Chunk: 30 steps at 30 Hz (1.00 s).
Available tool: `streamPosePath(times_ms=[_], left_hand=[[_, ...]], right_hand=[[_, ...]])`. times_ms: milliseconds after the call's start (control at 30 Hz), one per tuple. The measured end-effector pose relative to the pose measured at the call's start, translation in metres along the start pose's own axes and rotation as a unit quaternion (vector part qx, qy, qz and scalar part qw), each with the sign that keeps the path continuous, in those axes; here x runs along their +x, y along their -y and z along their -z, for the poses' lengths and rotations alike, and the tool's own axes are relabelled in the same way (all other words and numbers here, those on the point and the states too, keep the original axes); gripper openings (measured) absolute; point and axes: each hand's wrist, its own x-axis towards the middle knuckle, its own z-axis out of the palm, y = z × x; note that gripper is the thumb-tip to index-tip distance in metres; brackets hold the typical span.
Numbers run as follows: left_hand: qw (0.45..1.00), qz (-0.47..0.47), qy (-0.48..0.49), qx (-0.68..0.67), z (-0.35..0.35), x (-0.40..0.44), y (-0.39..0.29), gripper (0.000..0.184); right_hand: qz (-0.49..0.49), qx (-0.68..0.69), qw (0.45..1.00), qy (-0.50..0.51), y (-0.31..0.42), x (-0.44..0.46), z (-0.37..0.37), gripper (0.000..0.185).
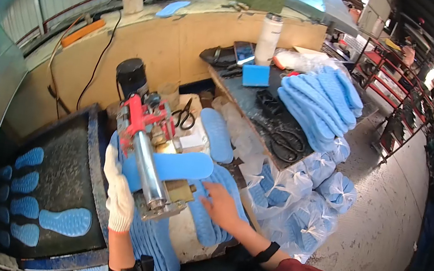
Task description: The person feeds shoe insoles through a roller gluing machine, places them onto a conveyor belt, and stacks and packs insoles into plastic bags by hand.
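Observation:
My left hand (119, 197), in a white knitted glove, is at the left side of a red and silver machine (146, 164). Its fingers run along the edge of a blue insole (131, 173) and appear to hold it; the thumb is hidden. Another flat blue insole (189, 166) reaches out to the right behind the machine's metal cylinder. My bare right hand (218, 207) has its fingers apart over a row of stacked blue insoles (205, 222). More insoles (155, 246) stand in a row below the machine.
Left, a dark conveyor belt (68, 168) carries several insoles. Scissors (185, 114) lie behind the machine. The right-hand table (258, 111) holds an insole pile (320, 104), a white bottle (268, 39) and black shears (287, 144). Bagged insoles (308, 208) sit on the floor.

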Motion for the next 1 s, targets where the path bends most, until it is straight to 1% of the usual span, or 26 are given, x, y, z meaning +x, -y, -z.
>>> streamPosePath(times_ms=[33,67,100,167,200,233,267,300,333,367,400,433,467,500,567,600,667,700,733,767,800,833,867,900,933,1000], left_hand=[[0.999,0.033,-0.005,-0.033,-0.001,-0.005,0.002,0.081],[0.998,0.059,0.0,-0.028,0.001,-0.01,0.002,0.079],[0.996,0.086,0.005,-0.021,0.005,-0.014,0.001,0.077],[0.995,0.088,0.019,-0.035,0.012,-0.022,0.003,0.076],[0.994,0.094,0.033,-0.046,0.014,-0.026,0.004,0.075],[0.994,0.093,0.032,-0.045,0.016,-0.03,0.005,0.075],[0.978,0.149,0.034,-0.14,0.018,-0.035,0.005,0.074],[0.951,0.203,0.036,-0.233,0.018,-0.038,0.004,0.073],[0.936,0.236,0.01,-0.26,0.017,-0.042,-0.002,0.067],[0.937,0.236,0.008,-0.259,0.016,-0.046,-0.008,0.067],[0.91,0.256,0.002,-0.327,0.015,-0.051,-0.012,0.066],[0.877,0.275,-0.005,-0.393,0.015,-0.057,-0.016,0.065],[0.861,0.298,-0.015,-0.411,0.016,-0.062,-0.018,0.062],[0.861,0.299,-0.019,-0.411,0.019,-0.069,-0.017,0.062],[0.773,0.403,-0.033,-0.488,0.025,-0.087,-0.013,0.061],[0.773,0.402,-0.041,-0.489,0.026,-0.09,-0.012,0.061],[0.758,0.449,0.003,-0.473,0.034,-0.105,-0.017,0.066],[0.752,0.469,0.003,-0.463,0.044,-0.12,-0.023,0.069],[0.804,0.49,-0.054,-0.333,0.047,-0.137,-0.013,0.072],[0.812,0.493,-0.06,-0.308,0.044,-0.114,-0.067,0.073],[0.786,0.461,-0.03,-0.41,0.051,-0.115,-0.067,0.08],[0.784,0.415,-0.028,-0.462,0.057,-0.112,-0.07,0.08],[0.768,0.432,-0.074,-0.467,0.064,-0.097,-0.09,0.077],[0.758,0.396,-0.093,-0.51,0.077,-0.091,-0.09,0.07],[0.748,0.357,-0.104,-0.55,0.09,-0.085,-0.086,0.063],[0.736,0.278,-0.174,-0.593,0.116,-0.064,-0.071,0.045]], right_hand=[[0.04,-0.078,0.996,0.007,0.0,-0.005,-0.007,0.046],[0.079,-0.155,0.985,0.015,-0.001,-0.008,-0.012,0.058],[0.08,-0.158,0.984,0.011,-0.002,-0.01,-0.017,0.058],[0.074,-0.227,0.969,0.064,-0.003,-0.013,-0.025,0.074],[0.075,-0.228,0.969,0.062,-0.006,-0.011,-0.029,0.074],[0.045,-0.226,0.97,0.08,-0.009,-0.009,-0.034,0.073],[0.014,-0.222,0.97,0.098,-0.012,-0.008,-0.037,0.073],[0.016,-0.221,0.97,0.098,-0.011,-0.006,-0.038,0.073],[-0.012,-0.22,0.969,0.116,-0.011,-0.004,-0.038,0.066],[-0.039,-0.219,0.966,0.134,-0.011,-0.002,-0.037,0.059],[-0.038,-0.218,0.966,0.135,-0.012,-0.002,-0.036,0.059],[-0.017,-0.213,0.966,0.146,-0.013,-0.003,-0.033,0.051],[0.004,-0.208,0.965,0.158,-0.014,-0.003,-0.032,0.043],[0.006,-0.208,0.965,0.161,-0.014,-0.002,-0.032,0.043],[0.016,-0.205,0.969,0.14,-0.013,-0.002,-0.031,0.036],[0.021,-0.204,0.968,0.146,-0.014,-0.001,-0.03,0.036],[0.014,-0.218,0.966,0.137,-0.017,0.0,-0.031,0.038],[0.002,-0.214,0.967,0.138,-0.018,-0.001,-0.031,0.035],[-0.004,-0.207,0.967,0.146,-0.021,0.001,-0.031,0.032],[-0.016,-0.203,0.966,0.162,-0.014,0.003,-0.025,0.03],[-0.035,-0.226,0.954,0.195,-0.014,0.005,-0.023,0.031],[0.035,-0.212,0.959,0.184,-0.028,0.005,-0.025,0.034],[0.042,-0.219,0.959,0.177,-0.036,0.004,-0.029,0.034],[0.044,-0.231,0.958,0.162,-0.039,0.004,-0.029,0.033],[0.052,-0.238,0.954,0.178,-0.039,0.006,-0.028,0.033],[0.067,-0.245,0.947,0.195,-0.037,0.009,-0.03,0.033]])
